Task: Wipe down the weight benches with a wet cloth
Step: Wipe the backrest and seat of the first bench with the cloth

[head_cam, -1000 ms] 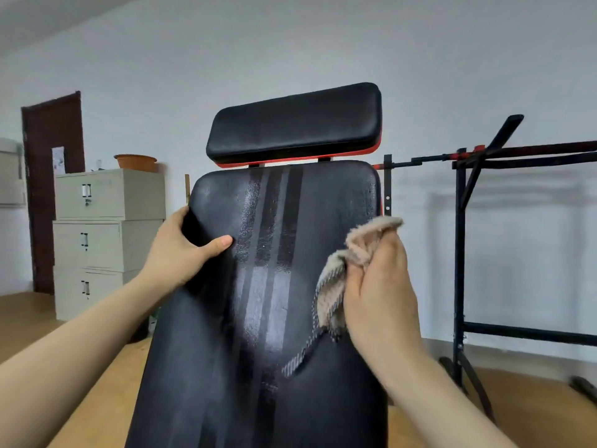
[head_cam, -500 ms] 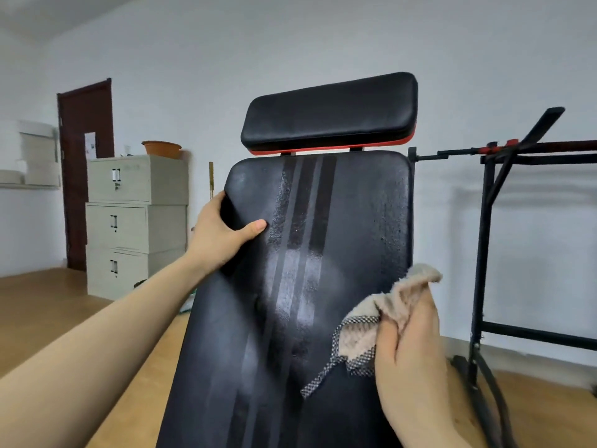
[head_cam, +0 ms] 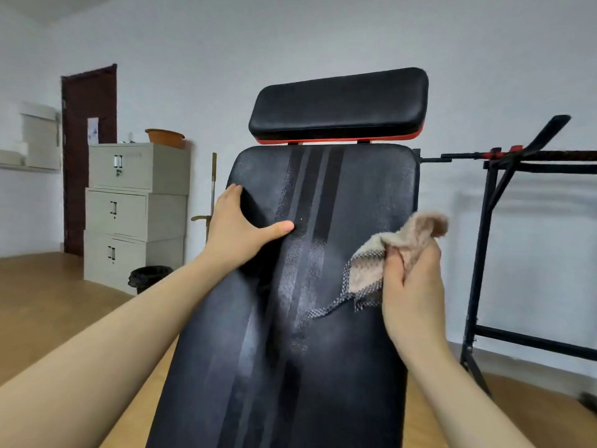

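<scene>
Now cloth (head_cam: 397, 253) bunched in right hand (head_cam: 412, 286) fingers

Pale walls (head_cam: 290, 33), wooden floor (head_cam: 48, 302), dark door (head_cam: 89, 150), grey filing cabinets (head_cam: 135, 202), black bin (head_cam: 148, 277), black rack (head_cam: 491, 240).

One head-worn wide-angle view faces forward, close against the tilted bench (head_cam: 323, 367). The left hand (head_cam: 237, 234) and right hand (head_cam: 412, 286) reach in from the lower corners
</scene>
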